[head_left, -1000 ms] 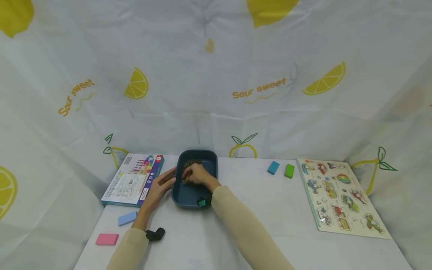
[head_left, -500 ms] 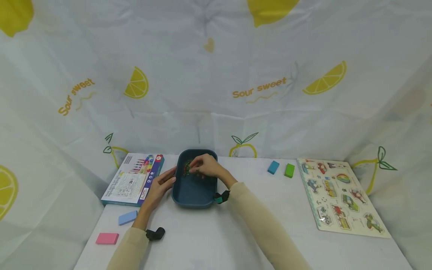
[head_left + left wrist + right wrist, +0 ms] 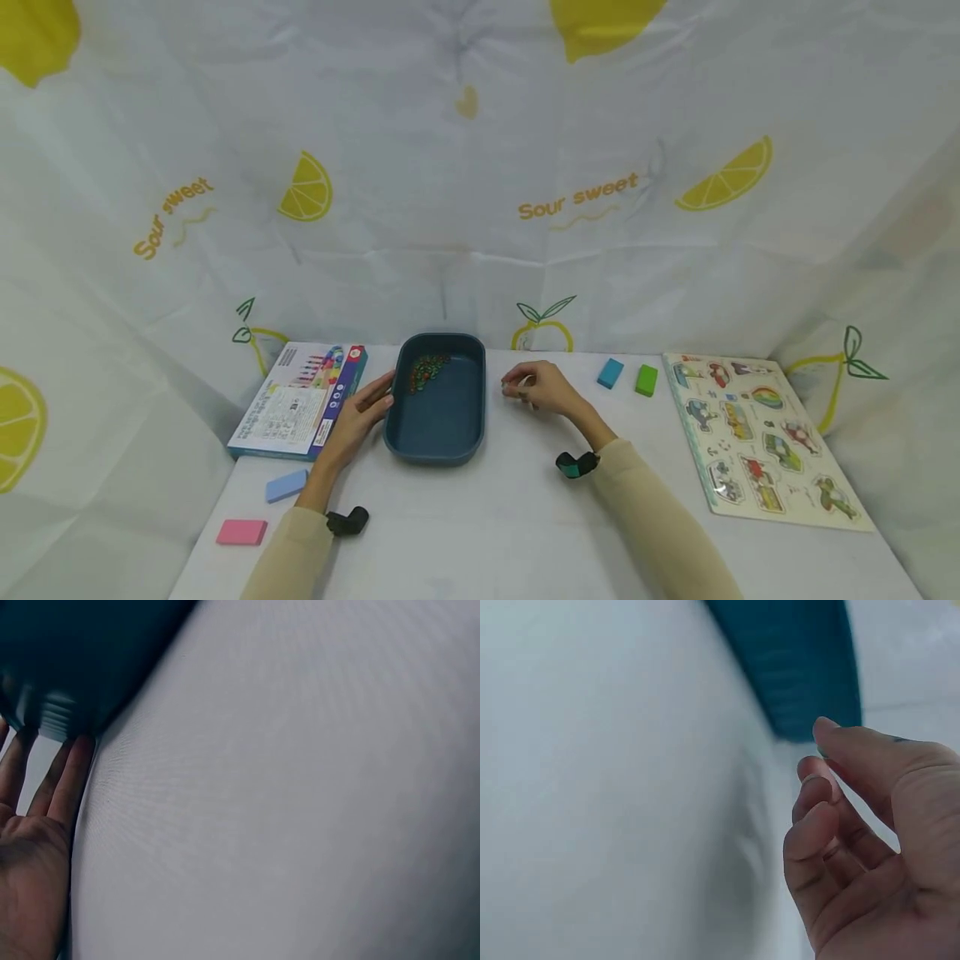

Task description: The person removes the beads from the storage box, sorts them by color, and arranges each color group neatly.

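A dark blue tray (image 3: 437, 433) stands on the table with several tiny red, orange and green beads (image 3: 426, 372) gathered in its far left part. Straight fingers of my left hand (image 3: 352, 427) touch the tray's left side; the left wrist view has those fingertips (image 3: 81, 742) against its wall. To the right of the tray, my right hand (image 3: 551, 388) is over the white table, thumb and index finger pinched together. A speck of green, a small bead (image 3: 822, 752), shows between these fingertips in the right wrist view. The other fingers are loosely curled.
Left of the tray lies a boxed set (image 3: 281, 408), with a light blue block (image 3: 287, 486) and a pink block (image 3: 242, 532) nearer. On the right are a blue block (image 3: 611, 373), a green block (image 3: 646, 380) and a picture puzzle board (image 3: 765, 442).
My right hand has lifted out of the tray and moved right, past its rim, with the small bead pinched. The left hand stays at the tray's side.
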Tool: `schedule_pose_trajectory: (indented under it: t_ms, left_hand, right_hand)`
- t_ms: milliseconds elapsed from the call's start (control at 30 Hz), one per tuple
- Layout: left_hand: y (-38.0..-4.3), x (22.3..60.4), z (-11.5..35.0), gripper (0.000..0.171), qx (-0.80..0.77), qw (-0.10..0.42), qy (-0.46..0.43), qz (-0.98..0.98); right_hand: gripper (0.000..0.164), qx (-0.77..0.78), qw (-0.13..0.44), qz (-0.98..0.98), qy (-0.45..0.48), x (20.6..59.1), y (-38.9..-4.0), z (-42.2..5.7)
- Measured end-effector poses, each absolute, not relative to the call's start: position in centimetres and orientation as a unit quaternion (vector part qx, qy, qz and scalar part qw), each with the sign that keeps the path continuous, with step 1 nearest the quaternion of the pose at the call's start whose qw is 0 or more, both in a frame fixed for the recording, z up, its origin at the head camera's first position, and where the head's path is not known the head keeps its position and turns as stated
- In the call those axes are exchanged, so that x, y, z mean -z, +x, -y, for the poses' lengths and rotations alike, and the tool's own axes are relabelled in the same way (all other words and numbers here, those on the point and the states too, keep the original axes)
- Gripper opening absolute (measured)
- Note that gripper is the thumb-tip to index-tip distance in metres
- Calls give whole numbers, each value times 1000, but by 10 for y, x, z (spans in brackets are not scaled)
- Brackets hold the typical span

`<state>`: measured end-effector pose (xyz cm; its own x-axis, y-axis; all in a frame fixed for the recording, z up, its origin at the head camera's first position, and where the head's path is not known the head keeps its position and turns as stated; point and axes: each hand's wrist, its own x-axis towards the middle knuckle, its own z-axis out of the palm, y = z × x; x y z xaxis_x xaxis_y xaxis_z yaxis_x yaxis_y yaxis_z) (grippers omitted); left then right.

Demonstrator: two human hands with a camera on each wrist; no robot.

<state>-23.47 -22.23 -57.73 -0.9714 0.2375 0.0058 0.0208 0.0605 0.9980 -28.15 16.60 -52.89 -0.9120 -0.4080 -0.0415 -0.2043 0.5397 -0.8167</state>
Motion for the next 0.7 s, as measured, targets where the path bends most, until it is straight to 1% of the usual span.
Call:
schedule_pose_trajectory:
  t_ms: [167, 500, 700]
  left_hand:
    - [-234, 576, 224, 58, -681, 80, 97, -721]
    - [-234, 577, 223, 58, -684, 86, 115, -716]
    - [-234, 577, 221, 58, -681, 88, 115, -718]
  right_hand:
    - [13, 419, 93, -885, -179, 548, -277, -180]
    - [12, 392, 71, -898, -186, 558, -279, -173]
    - [19, 402, 80, -893, -186, 555, -278, -176]
